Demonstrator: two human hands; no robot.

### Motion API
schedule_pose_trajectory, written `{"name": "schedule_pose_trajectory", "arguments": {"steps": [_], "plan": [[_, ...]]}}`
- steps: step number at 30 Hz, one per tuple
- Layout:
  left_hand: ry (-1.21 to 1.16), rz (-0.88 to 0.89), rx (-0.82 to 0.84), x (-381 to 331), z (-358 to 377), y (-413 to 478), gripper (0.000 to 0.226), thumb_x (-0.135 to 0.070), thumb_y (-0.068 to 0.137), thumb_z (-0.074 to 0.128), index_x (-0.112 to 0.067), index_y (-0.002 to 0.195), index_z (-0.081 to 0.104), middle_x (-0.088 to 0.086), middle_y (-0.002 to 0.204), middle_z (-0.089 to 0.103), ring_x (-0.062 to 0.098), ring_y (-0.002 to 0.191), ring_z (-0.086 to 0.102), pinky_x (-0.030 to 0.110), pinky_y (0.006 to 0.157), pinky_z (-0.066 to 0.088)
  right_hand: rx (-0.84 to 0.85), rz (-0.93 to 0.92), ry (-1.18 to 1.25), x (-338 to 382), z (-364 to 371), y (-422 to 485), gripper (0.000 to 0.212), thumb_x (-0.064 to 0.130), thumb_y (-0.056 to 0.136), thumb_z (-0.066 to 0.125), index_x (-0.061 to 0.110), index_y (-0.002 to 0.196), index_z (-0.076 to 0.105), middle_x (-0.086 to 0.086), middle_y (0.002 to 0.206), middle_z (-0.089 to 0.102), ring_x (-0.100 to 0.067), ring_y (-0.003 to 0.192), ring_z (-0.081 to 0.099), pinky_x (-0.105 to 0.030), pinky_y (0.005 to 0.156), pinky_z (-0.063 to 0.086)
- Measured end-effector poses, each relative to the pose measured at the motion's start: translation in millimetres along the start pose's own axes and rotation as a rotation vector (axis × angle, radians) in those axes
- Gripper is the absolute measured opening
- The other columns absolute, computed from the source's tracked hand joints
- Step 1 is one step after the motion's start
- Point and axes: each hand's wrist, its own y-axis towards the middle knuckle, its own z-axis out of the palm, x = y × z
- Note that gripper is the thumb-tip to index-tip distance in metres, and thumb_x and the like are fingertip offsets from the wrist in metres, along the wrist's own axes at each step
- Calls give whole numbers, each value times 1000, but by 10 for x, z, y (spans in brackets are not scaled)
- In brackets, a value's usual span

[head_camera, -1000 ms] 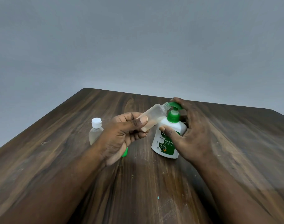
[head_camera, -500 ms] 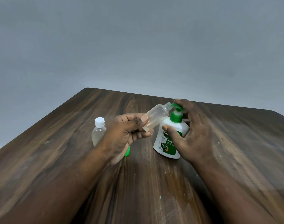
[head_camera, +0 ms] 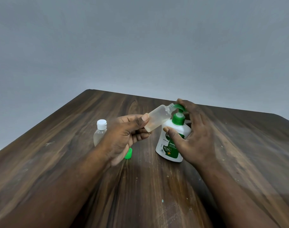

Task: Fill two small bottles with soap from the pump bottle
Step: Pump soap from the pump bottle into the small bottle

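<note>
Pump head [head_camera: 179, 106] rises under the right hand [head_camera: 198, 134] clasping the pump bottle [head_camera: 169, 148], while the left hand [head_camera: 124, 134] grips the barely filled small bottle [head_camera: 158, 117]; the capped bottle [head_camera: 100, 131] stands aside.

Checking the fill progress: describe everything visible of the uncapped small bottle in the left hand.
The small bottle is clear, frosted-looking plastic with a threaded neck and no cap. It is tilted, mouth raised to the green spout of the pump bottle. A little pale liquid seems to lie at its lower end. The left hand pinches its base, thumb on top, holding it above the table.
</note>
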Motion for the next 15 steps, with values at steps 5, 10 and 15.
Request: {"name": "schedule_pose_trajectory", "arguments": {"steps": [5, 10, 15], "plan": [[-2, 3, 17, -2, 11, 3, 50, -34, 75, 76, 4, 108, 74, 15, 91, 72, 17, 81, 66, 24, 71, 60, -31, 12, 20, -10, 14, -25, 76, 35, 81, 86, 20, 148, 52, 5, 134, 64, -14, 112, 65, -31, 91, 57], [2, -46, 49, -18, -20, 1, 46, -29, 81, 72, 6, 110, 72, 16, 93, 74, 22, 84, 68, 26, 72, 63, -103, 5, -8, 27, 84, -64, 64, 35, 82, 83, 14, 138, 59, 13, 126, 62, -1, 104, 58, -4, 87, 43], [1, -49, 40, -9, -37, 15, 48, -29, 81, 74, 8, 110, 72, 22, 99, 74, 30, 91, 67, 28, 72, 63, -95, 14, 6, 21, 76, -71, 64, 39, 84, 82, 17, 140, 58, 10, 131, 64, -1, 107, 60, -6, 90, 44]]}}
